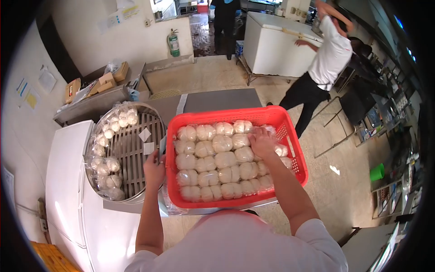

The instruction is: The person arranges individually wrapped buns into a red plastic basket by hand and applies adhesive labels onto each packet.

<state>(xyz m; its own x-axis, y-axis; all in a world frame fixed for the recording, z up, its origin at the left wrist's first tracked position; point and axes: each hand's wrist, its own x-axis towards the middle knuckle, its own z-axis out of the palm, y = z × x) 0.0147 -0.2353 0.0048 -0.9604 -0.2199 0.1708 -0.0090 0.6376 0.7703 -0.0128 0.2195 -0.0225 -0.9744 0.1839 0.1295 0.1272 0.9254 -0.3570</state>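
My right hand reaches into a red plastic basket, its fingers curled down on a bag of buns near the far right corner. Rows of white buns in clear plastic fill most of the basket. My left hand is between the basket's left wall and a round metal steamer tray. Its fingers are closed on pale paper squares, partly hidden. Two loose white paper squares lie on the tray's slats. Bagged buns line the tray's left side.
A grey table carries the basket, and a white chest stands at left. Cardboard boxes sit on a side bench. A co-worker stands beside a white freezer; another person is in the doorway.
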